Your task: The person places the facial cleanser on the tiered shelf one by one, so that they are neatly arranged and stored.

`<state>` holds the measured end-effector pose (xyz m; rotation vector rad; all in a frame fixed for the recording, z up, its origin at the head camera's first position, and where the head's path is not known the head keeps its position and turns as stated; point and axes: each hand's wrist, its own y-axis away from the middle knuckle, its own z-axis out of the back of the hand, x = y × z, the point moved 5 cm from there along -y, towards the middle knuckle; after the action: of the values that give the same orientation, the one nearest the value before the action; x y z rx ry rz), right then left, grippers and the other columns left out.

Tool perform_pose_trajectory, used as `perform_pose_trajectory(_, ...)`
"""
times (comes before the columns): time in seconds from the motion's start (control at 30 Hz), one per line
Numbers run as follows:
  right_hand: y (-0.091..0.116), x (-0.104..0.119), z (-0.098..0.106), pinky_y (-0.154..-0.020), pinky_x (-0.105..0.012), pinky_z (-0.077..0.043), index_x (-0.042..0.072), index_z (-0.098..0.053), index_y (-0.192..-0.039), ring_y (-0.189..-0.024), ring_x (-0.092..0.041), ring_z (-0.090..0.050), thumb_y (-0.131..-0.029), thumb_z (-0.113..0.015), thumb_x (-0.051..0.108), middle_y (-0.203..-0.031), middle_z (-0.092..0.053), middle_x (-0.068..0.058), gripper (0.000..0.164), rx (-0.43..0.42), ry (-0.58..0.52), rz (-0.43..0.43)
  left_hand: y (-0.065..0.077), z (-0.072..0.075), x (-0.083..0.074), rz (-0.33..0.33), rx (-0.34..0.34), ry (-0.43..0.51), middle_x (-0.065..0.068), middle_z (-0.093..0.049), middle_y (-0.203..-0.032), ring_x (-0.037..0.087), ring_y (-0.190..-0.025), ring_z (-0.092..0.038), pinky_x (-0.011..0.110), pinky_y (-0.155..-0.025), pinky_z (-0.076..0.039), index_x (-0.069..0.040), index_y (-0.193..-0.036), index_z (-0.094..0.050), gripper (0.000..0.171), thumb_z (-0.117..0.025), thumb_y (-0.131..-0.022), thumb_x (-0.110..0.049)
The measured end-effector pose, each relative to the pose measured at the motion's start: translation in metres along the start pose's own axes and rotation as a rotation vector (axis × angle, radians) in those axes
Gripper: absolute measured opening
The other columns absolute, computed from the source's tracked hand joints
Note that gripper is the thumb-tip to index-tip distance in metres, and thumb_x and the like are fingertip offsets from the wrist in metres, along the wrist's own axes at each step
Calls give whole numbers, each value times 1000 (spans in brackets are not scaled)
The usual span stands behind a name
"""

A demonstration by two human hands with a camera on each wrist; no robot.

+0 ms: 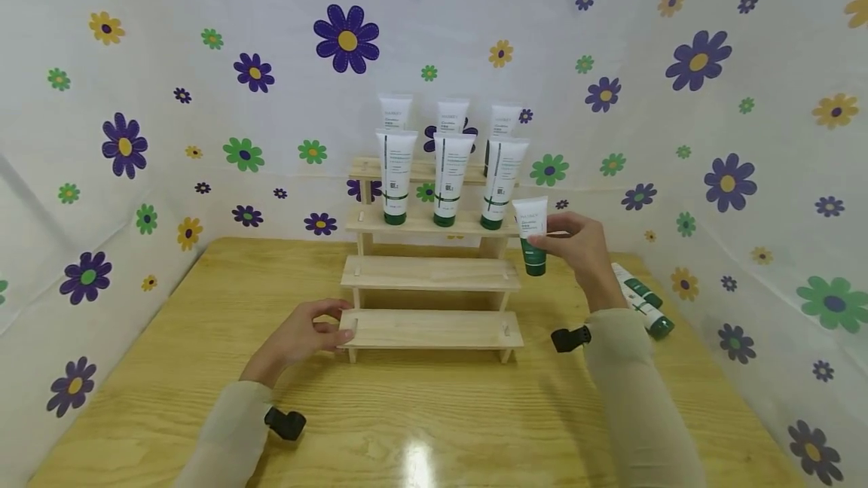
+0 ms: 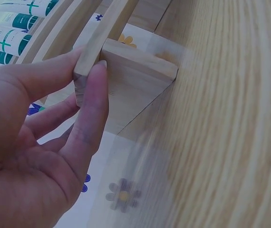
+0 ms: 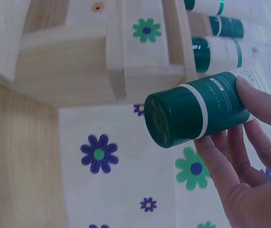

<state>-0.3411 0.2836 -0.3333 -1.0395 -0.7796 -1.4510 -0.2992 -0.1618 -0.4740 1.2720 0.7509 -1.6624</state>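
Observation:
My right hand point(image 1: 576, 245) pinches a small white and green squeeze tube point(image 1: 533, 236), held upright, cap down, beside the right end of a tiered wooden rack point(image 1: 430, 272). In the right wrist view the tube's green cap point(image 3: 166, 118) points toward the rack's side. The fingers and thumb of my left hand point(image 1: 305, 335) grip the left end of the lowest shelf point(image 2: 90, 57). Three taller white tubes point(image 1: 450, 175) with green caps stand in a row on the second shelf from the top. Behind them, on the top shelf, stand three more tubes point(image 1: 453, 115), partly hidden.
To the right, several tubes point(image 1: 640, 300) lie on the wooden table point(image 1: 420, 413). The two lower shelves point(image 1: 430, 327) hold nothing. White cloth point(image 1: 434, 28) with printed flowers rises at the back and both sides. A black camera strap sits on each wrist.

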Motion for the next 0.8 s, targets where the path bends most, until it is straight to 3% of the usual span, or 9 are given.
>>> perform_pose_trajectory(0.27,8,18,-22,-115,-53,-43,5,-64,-129,-123,-36,-61,-87,-85,19,-134,-63,-17,48,27,-22,11,-1,0,2,10,-4,2,26,-53,-126,20,-95,-72,37,-80,-65,2,-145,-51,62,-78,-93,-18)
perform_pose_trajectory(0.53,14,27,-45,-105,-44,-48,6,-66,-125,-115,-34,-62,-87,-85,14,-128,-64,-14,43,67,-61,66,-2,0,1,-5,16,12,27,-53,-126,21,-96,-72,38,-79,-66,4,-144,-50,61,-78,-94,-16)
perform_pose_trajectory(0.8,19,33,-68,-107,-46,-51,6,-65,-125,-116,-34,-63,-87,-83,12,-128,-64,-15,42,82,-90,73,-2,-1,1,-2,16,9,27,-53,-127,22,-97,-73,38,-80,-65,3,-145,-50,61,-77,-94,-17)
